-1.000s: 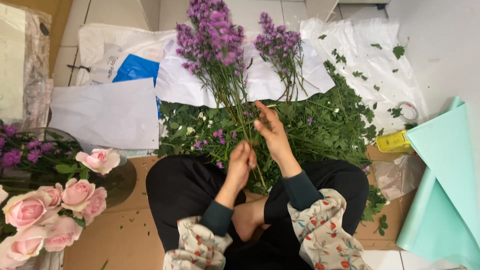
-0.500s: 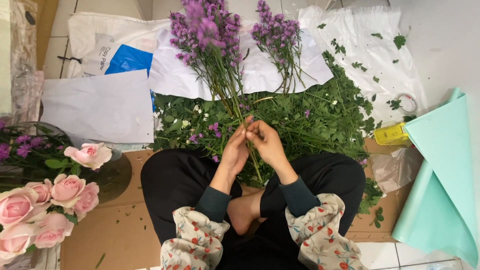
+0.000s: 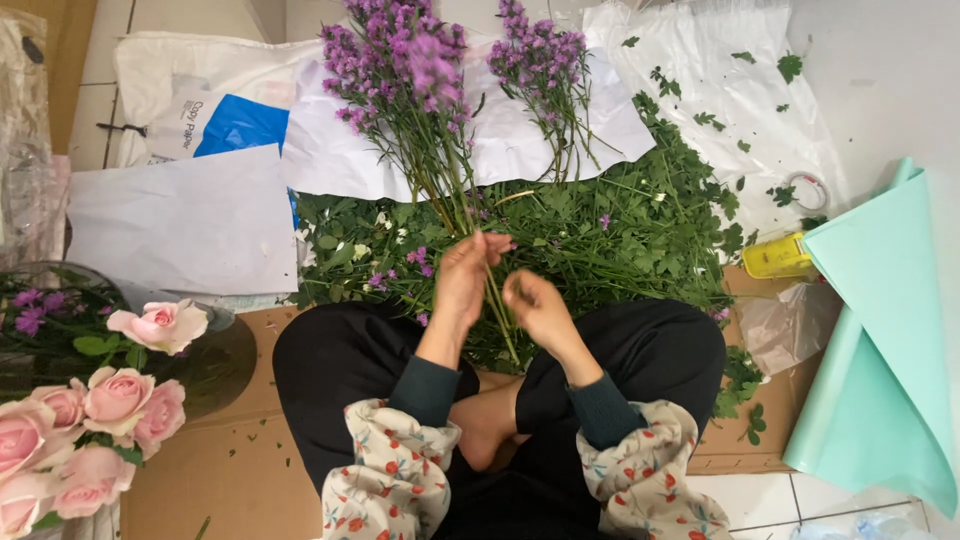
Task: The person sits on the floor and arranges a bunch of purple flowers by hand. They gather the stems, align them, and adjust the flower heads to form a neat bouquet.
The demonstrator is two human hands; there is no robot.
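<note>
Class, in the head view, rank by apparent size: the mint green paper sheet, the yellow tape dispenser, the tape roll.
1. Mint green paper sheet
2. Yellow tape dispenser
3. Tape roll, which looks only slightly smaller than the dispenser.

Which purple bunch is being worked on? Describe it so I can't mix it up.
Start at the white paper beyond the leaf pile. Two purple bunches lie there; take the bigger, left bunch. Only its stems run into the left hand; the smaller bunch lies untouched.

The tiled floor (image 3: 180, 20) carries flattened brown cardboard (image 3: 230, 470), white paper sheets (image 3: 180, 220), a clear plastic sheet (image 3: 720, 90) (flecked with leaves), a heap of green trimmings (image 3: 620, 230) and folded mint wrapping paper (image 3: 880, 340).
</note>
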